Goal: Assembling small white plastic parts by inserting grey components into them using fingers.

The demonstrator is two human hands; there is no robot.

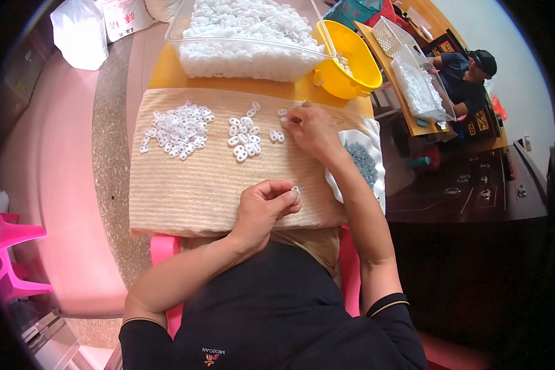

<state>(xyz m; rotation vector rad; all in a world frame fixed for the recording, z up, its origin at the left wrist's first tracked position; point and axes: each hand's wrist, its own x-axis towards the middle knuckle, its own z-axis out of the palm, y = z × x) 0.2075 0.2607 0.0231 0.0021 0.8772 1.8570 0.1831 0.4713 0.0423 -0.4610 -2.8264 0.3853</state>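
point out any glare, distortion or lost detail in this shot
Head view, left: the grey speckled floor strip bends; head view, upper left: the white plastic bag nearly washes out; head view, right: the glossy dark brown furniture surface sinks toward black; head view, centre: the tiny white piece in the left hand shows little detail

- The left hand (265,206) pinches a small white piece (296,189) over the striped cloth (185,197).
- The right hand (316,129) reaches farther out; its grip is unclear.
- A pile of small white links (180,128) lies left of larger two-holed pieces (245,137).
- Beyond stand a clear bin (174,34) and yellow tub (345,87).
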